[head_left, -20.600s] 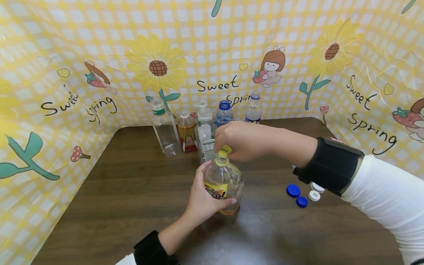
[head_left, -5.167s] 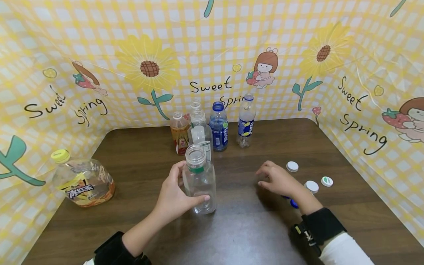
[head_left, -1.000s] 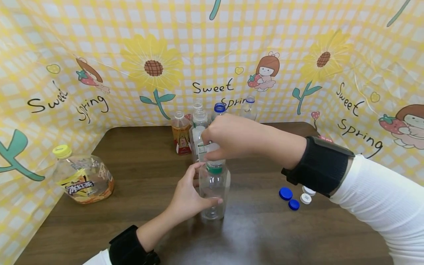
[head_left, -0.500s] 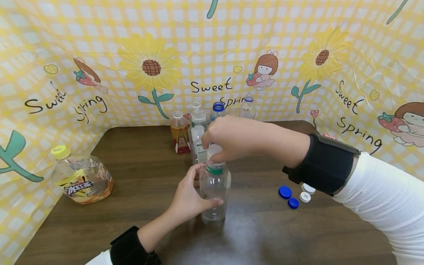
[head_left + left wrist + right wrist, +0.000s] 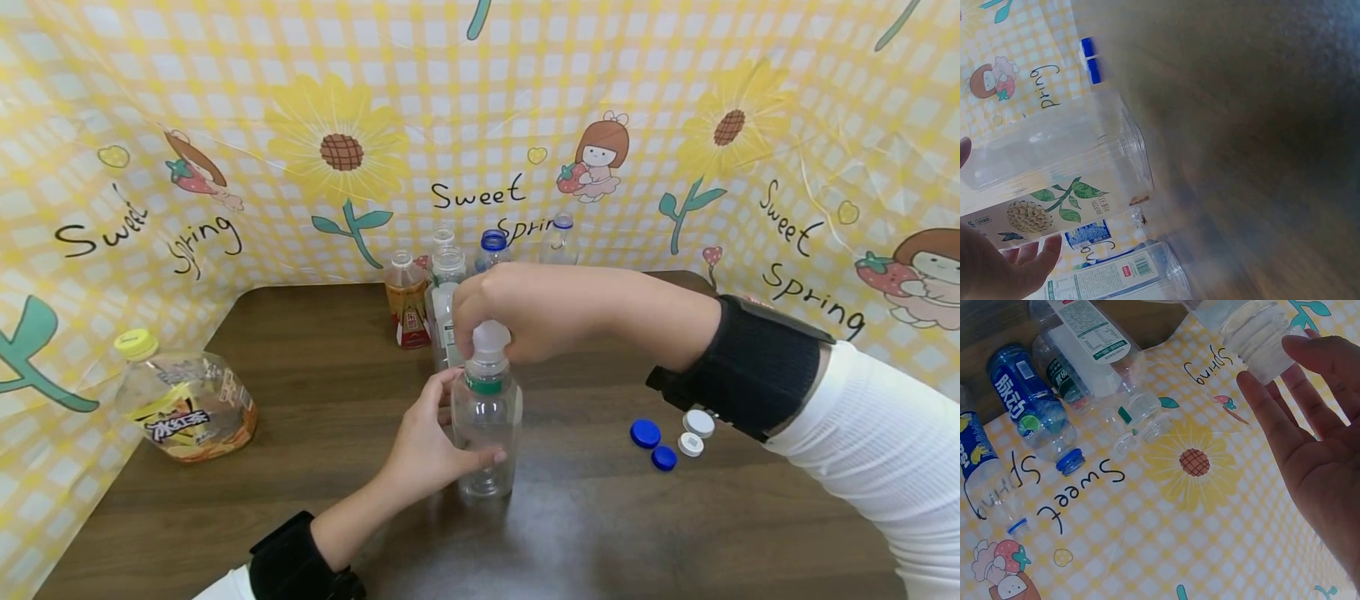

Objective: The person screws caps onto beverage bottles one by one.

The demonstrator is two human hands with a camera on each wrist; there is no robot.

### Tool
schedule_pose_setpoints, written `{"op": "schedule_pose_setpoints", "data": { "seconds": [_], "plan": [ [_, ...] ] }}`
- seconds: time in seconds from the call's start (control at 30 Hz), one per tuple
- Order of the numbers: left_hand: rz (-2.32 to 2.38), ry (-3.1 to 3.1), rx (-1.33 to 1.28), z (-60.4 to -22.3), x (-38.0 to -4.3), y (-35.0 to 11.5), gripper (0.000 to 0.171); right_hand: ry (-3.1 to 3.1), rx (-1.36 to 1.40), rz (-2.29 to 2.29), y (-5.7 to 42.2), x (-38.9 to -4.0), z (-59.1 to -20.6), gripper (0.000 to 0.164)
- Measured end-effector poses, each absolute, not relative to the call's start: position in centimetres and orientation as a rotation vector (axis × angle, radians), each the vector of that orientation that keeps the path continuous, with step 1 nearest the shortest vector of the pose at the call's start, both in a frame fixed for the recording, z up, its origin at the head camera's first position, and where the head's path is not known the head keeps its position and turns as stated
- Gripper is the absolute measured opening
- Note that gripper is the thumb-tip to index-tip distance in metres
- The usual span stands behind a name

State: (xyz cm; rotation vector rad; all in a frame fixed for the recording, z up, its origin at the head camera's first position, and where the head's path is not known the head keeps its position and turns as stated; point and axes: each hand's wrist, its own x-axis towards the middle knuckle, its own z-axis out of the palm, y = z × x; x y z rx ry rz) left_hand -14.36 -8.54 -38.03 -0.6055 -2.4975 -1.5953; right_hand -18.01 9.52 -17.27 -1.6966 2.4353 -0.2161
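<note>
In the head view, my left hand [image 5: 427, 442] grips a clear square bottle [image 5: 483, 425] with a green neck band, fingers behind it and thumb across its front. The bottle stands upright on the table, and a printed leafy label shows in the left wrist view. My right hand [image 5: 517, 312] reaches over the top and pinches a white cap [image 5: 491, 335] at the bottle's mouth. In the right wrist view, thumb and fingers lie around the whitish cap [image 5: 1269, 362]. How tightly it sits is not visible.
A yellow-capped tea bottle [image 5: 187, 408] stands at left. Behind the hands are a brown-labelled bottle [image 5: 408, 308], clear bottles [image 5: 447, 271], a blue-labelled bottle [image 5: 1022, 400] and another clear bottle [image 5: 561, 242]. Blue caps [image 5: 645, 433] and white caps [image 5: 691, 444] lie at right.
The yellow-capped bottle, earlier between my hands, is now at left. My right hand has come from the table to the clear bottle's cap, and its fingers have turned around it.
</note>
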Motion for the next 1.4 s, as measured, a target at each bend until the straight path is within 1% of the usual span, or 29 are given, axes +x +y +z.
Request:
{"op": "schedule_pose_setpoints", "data": {
  "seconds": [0.27, 0.77, 0.93, 1.07, 1.4],
  "plan": [
    [-1.604, -2.491, -0.610, -38.1, -14.4, -8.5, 0.098, 2.449, -1.683, -0.207, 9.7, -18.2, -17.6, 0.029],
    [-1.608, -2.492, -0.599, -37.9, -14.4, -8.4, 0.099, 2.509, -1.636, -0.182, 9.6, -18.1, -17.8, 0.025],
    [-1.616, -2.483, -0.607, -38.1, -14.4, -8.3, 0.099, 2.584, -1.619, -0.101, 9.4, -18.1, -18.2, 0.019],
    [-1.625, -2.491, -0.593, -38.1, -14.3, -8.3, 0.099, 2.637, -1.609, -0.093, 9.3, -18.2, -18.4, 0.017],
    [-1.649, -2.482, -0.611, -38.2, -14.3, -8.4, 0.098, 2.477, -1.690, -0.304, 10.1, -18.5, -18.2, 0.025]
  ]
}}
